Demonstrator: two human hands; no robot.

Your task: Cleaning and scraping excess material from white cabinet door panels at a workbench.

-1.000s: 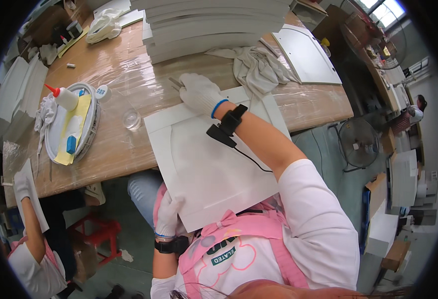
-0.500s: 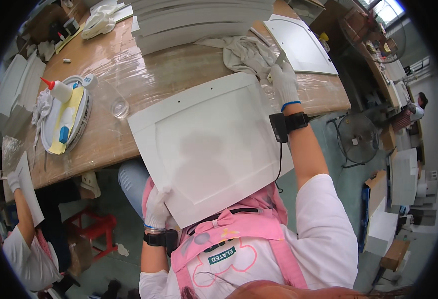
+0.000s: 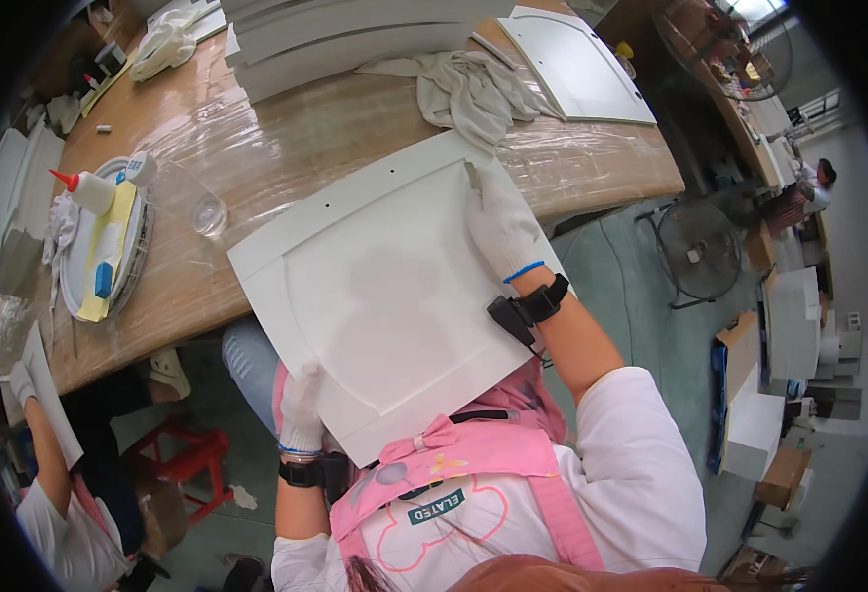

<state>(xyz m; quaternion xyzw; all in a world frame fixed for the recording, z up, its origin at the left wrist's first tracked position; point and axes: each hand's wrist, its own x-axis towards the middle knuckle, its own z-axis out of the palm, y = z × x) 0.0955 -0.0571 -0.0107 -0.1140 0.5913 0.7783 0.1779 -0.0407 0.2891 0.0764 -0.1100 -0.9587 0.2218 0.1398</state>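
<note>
A white panel [image 3: 379,306] with a raised border and two small dark holes near its far edge lies tilted across my lap, its far side over the table edge. My left hand [image 3: 301,407], in a white knit glove, is closed on the panel's near left edge. My gloved right hand [image 3: 503,225] is over the panel's far right part, closed on a small grey flat blade-like tool [image 3: 472,176]. The tool's tip is by the inner line of the right border; whether it touches, I cannot tell. A crumpled greyish cloth [image 3: 463,94] lies on the table just beyond.
On the film-covered table [image 3: 286,158] stand a stack of white panels [image 3: 355,39], another white panel [image 3: 577,69], a clear cup [image 3: 209,214] and an oval tray [image 3: 138,252] with a red-tipped white bottle [image 3: 90,191]. A co-worker's gloved hand [image 3: 22,383] holds a panel at left. A floor fan [image 3: 695,255] stands right.
My right hand has come in from the cloth beyond the panel's right corner to above the panel, carrying the grey tool. My left hand still grips the near left edge. The view has shifted slightly.
</note>
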